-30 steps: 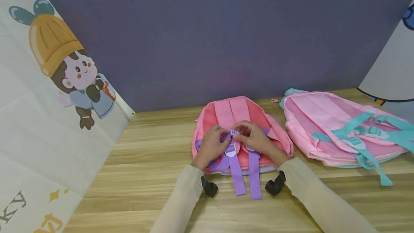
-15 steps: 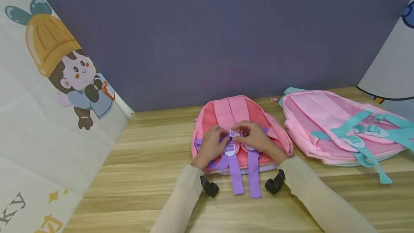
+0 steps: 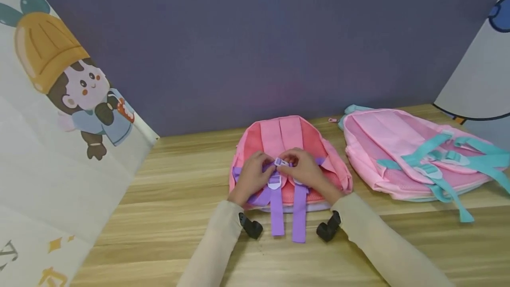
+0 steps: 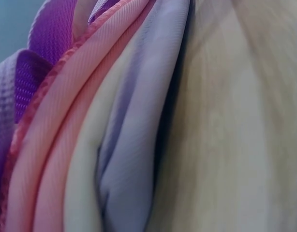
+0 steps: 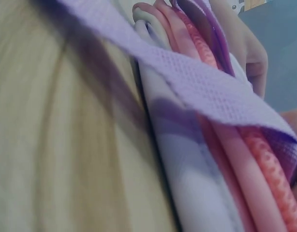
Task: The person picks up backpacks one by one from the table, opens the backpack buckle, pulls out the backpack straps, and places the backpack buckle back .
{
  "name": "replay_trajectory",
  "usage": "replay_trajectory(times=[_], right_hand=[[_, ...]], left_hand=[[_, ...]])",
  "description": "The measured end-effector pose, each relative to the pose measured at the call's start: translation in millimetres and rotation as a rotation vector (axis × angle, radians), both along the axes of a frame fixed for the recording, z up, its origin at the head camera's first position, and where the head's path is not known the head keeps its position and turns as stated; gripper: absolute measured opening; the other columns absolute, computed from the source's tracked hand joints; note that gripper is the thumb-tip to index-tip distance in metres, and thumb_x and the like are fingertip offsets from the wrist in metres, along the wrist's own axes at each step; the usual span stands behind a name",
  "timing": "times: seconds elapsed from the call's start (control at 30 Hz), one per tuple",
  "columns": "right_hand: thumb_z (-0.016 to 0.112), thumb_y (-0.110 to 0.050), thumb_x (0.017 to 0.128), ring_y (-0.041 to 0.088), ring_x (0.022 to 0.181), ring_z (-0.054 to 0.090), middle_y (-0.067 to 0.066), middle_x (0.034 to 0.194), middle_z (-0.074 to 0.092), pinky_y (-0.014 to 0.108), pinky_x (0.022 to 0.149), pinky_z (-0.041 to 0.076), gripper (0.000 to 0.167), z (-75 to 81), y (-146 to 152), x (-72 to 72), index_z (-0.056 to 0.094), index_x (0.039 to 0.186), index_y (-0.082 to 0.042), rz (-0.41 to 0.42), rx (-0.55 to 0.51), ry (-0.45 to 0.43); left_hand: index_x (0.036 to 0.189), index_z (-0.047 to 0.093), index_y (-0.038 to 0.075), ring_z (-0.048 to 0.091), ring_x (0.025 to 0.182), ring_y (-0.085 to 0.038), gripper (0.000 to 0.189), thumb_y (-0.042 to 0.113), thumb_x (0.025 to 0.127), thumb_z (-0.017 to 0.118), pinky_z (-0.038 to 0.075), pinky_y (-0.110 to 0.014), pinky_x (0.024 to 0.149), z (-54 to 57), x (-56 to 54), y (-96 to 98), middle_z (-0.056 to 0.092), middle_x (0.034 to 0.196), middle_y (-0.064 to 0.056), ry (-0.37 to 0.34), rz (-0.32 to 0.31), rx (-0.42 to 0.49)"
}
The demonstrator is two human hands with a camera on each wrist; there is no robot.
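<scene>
Right hand (image 3: 303, 169) pinched white buckle (image 3: 281, 162); left hand (image 3: 252, 174) pinched purple strap (image 3: 268, 167) at buckle's 9 o'clock. Pink backpack (image 3: 281, 133) lay under both hands on wooden table (image 3: 171, 198). Second backpack (image 3: 384, 145), 3 o'clock from it. Wall sheet (image 3: 44, 189), 8 o'clock: grey "y" legible, yellow character (image 3: 52, 277) cut off.

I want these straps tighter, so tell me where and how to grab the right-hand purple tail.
Probably pinch the purple tail at its free end, from the near side: it is flat, unheld, and juts out beyond its backpack.
</scene>
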State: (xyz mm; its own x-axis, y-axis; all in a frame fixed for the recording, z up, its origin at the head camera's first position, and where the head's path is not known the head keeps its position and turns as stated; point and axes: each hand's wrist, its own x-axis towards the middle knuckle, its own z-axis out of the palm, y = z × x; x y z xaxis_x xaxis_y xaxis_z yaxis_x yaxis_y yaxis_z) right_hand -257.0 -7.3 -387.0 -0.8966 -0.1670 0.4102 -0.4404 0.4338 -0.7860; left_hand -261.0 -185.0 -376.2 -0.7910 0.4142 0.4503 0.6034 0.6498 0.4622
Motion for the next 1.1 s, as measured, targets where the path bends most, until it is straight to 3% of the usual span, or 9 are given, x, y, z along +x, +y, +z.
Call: replay_trajectory(times=[0.3, 0.5, 0.67, 0.77, 1.1], right_hand=[[0.073, -0.004, 0.08, 0.011, 0.071, 0.05, 0.011, 0.088, 0.061, 0.022, 0.065, 0.043, 0.026, 1.7, 7.0, 0.1, 0.068, 0.105, -0.002, 0.063, -0.008, 0.018], [0.072, -0.003, 0.081, 0.01, 0.071, 0.05, 0.011, 0.086, 0.059, 0.022, 0.065, 0.043, 0.026, 2.0, 7.6, -1.2, 0.068, 0.107, -0.001, 0.1, -0.02, 0.033], [0.072, -0.002, 0.081, 0.012, 0.075, 0.052, 0.011, 0.088, 0.06, 0.022, 0.067, 0.044, 0.026, 1.6, 6.6, -2.0, 0.067, 0.107, -0.001, 0.119, -0.03, 0.022], [0.071, -0.003, 0.083, 0.014, 0.078, 0.052, 0.011, 0.091, 0.06, 0.023, 0.069, 0.045, 0.026, 2.0, 6.4, -1.1, 0.067, 0.108, -0.002, 0.123, -0.041, 0.004], [0.07, -0.005, 0.084, 0.015, 0.081, 0.052, 0.012, 0.093, 0.061, 0.025, 0.072, 0.045, 0.026, 4.0, 7.5, -0.3, 0.066, 0.109, -0.002, 0.125, -0.037, -0.012]], left_hand=[[0.096, 0.07, 0.004, 0.059, 0.086, -0.019, 0.015, 0.013, 0.085, 0.069, 0.046, -0.035, 0.082, 3.5, 2.7, 4.0, 0.065, 0.094, -0.007, 0.068, -0.001, -0.029], [0.1, 0.07, 0.005, 0.058, 0.088, -0.018, 0.02, 0.018, 0.085, 0.07, 0.044, -0.039, 0.085, 5.0, 3.8, 4.2, 0.065, 0.097, -0.006, 0.031, 0.02, -0.029], [0.099, 0.07, 0.004, 0.054, 0.079, -0.015, 0.021, 0.017, 0.082, 0.071, 0.044, -0.029, 0.074, 6.8, 3.8, 0.8, 0.064, 0.092, -0.005, 0.001, 0.033, -0.047], [0.097, 0.072, 0.004, 0.054, 0.076, -0.014, 0.019, 0.015, 0.081, 0.071, 0.044, -0.025, 0.068, 8.2, 4.2, -0.6, 0.064, 0.09, -0.006, -0.006, 0.025, -0.04], [0.101, 0.074, 0.003, 0.056, 0.079, -0.017, 0.021, 0.012, 0.082, 0.072, 0.044, -0.023, 0.068, 7.7, 5.1, 1.5, 0.065, 0.09, -0.009, 0.001, -0.008, 0.021]])
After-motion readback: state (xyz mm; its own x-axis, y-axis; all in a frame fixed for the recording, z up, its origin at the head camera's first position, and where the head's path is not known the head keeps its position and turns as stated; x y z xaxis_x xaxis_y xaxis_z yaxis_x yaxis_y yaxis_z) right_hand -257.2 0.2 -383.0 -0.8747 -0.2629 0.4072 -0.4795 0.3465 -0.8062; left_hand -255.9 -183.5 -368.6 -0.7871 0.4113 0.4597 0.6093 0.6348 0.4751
